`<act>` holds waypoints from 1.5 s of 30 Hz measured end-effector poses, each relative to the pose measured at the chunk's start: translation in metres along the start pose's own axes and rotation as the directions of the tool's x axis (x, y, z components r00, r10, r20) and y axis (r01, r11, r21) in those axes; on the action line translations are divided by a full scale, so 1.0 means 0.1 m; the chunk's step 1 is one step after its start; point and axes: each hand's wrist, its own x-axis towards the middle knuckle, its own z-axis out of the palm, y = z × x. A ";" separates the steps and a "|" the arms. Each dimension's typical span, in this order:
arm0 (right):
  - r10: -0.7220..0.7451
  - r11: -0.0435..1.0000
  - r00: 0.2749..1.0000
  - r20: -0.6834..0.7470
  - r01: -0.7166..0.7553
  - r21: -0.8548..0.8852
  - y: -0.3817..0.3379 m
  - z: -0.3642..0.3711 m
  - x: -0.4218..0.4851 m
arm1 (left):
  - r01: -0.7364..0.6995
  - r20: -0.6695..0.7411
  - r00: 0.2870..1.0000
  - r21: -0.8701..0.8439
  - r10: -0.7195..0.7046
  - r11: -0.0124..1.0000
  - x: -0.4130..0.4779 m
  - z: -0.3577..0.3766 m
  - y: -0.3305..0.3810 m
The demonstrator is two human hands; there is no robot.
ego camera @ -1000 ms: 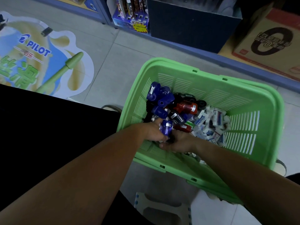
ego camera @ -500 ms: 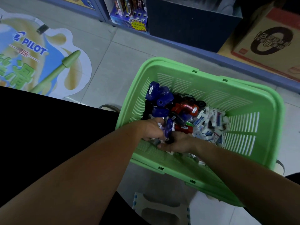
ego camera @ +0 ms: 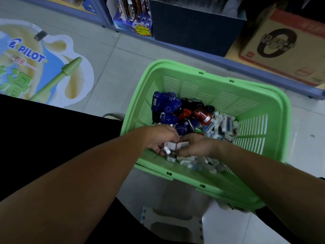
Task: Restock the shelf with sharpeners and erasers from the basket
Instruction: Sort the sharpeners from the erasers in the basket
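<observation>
A green plastic basket [ego camera: 263, 106] stands on the floor in front of me. Blue sharpeners [ego camera: 164, 102], red sharpeners [ego camera: 202, 115] and black ones are piled at its far left; small white boxed erasers [ego camera: 226, 123] lie to the right and along the near wall. Both hands are down inside the near part of the basket. My left hand [ego camera: 161, 138] and my right hand [ego camera: 195, 144] meet over a white boxed eraser [ego camera: 175, 145], fingers curled on it from each side. More erasers lie just beneath the hands.
The bottom shelf runs along the top: a display of pens [ego camera: 133, 16], a dark bin [ego camera: 191, 25] and a cardboard box [ego camera: 284, 44]. A Pilot floor sticker [ego camera: 35, 64] lies at the left. A small white stool [ego camera: 172, 224] stands near my legs.
The blue sharpener that was between my hands is gone from them. Both hands have dropped toward the near wall and now hold a white boxed eraser.
</observation>
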 end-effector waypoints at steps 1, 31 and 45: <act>0.001 1.000 1.000 0.006 -0.001 -0.023 0.00 -0.03 -0.03 | 0.001 0.026 1.000 -0.009 -0.001 1.000 -0.05 0.01 0.02; -0.184 0.919 0.896 -0.404 0.010 -0.395 -0.01 -0.23 -0.21 | -0.063 -0.467 0.862 0.286 0.197 0.956 -0.06 0.02 0.08; -0.283 0.803 0.826 -0.488 -0.074 -0.592 -0.01 -0.09 0.22 | 0.006 -0.206 0.973 0.458 0.099 0.889 0.02 0.00 -0.09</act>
